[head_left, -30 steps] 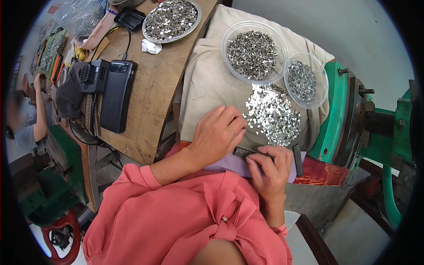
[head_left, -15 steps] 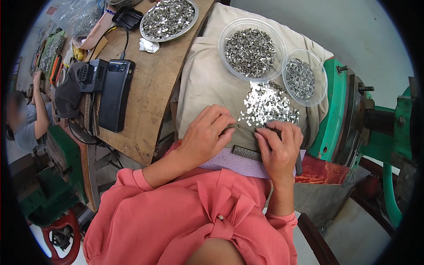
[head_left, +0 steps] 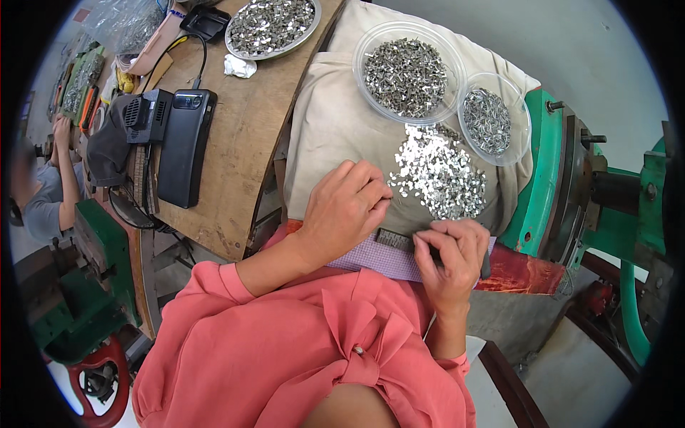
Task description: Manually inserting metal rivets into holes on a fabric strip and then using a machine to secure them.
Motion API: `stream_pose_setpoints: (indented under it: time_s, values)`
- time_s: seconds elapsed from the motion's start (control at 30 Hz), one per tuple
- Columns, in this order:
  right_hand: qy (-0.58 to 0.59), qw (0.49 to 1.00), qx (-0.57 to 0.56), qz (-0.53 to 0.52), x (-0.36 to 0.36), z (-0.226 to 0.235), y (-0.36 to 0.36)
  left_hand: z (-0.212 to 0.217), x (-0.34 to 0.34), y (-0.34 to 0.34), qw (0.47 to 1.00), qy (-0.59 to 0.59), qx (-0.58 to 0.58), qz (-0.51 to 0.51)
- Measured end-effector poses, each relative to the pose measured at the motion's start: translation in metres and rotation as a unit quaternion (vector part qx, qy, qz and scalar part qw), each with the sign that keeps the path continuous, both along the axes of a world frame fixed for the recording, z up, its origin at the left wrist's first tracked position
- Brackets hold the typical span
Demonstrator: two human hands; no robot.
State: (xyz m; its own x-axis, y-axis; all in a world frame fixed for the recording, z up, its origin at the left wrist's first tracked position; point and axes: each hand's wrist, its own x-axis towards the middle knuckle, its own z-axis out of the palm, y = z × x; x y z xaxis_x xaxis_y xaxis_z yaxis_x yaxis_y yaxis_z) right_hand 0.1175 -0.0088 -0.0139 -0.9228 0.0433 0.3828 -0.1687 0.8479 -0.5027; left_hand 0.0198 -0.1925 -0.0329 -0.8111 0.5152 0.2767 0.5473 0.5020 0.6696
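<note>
My left hand rests on a beige cloth, its fingertips bunched together at the near edge of a loose pile of small shiny metal pieces. Whether a piece sits between the fingers is hidden. My right hand is closed around a dark slim tool, its fingers over the end of a dark narrow strip. That strip lies on a purple checked cloth at the cloth's near edge.
A large clear bowl and a small one hold grey metal parts behind the pile. A metal dish of parts and a black device sit on the wooden bench. Green machine at right; another person at left.
My left hand's fingertips shifted a little right, back to the pile's edge. My right hand settled slightly lower over the strip's end, still gripping the tool.
</note>
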Motion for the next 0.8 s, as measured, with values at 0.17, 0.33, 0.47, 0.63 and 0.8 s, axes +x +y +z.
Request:
stream_pose_setpoints:
  time_s: [0.17, 0.33, 0.47, 0.63, 0.8]
  values:
    - [-0.043, 0.998, -0.031, 0.018, 0.016, -0.006, -0.007, 0.003, -0.001, 0.003, 1.000, 0.000, -0.005, -0.003]
    - [-0.023, 0.999, -0.029, 0.012, -0.002, 0.001, 0.002, 0.003, -0.002, 0.001, 1.000, 0.005, -0.006, -0.014]
    - [-0.004, 1.000, 0.005, 0.015, -0.025, -0.001, 0.004, 0.004, 0.001, -0.008, 1.000, -0.002, -0.003, -0.023]
    - [-0.020, 0.998, 0.040, 0.038, -0.047, -0.004, 0.000, 0.006, 0.006, -0.016, 0.999, -0.018, -0.012, -0.047]
    - [-0.012, 0.997, 0.056, 0.055, -0.053, -0.003, 0.000, 0.004, 0.005, -0.027, 0.998, -0.058, 0.007, -0.038]
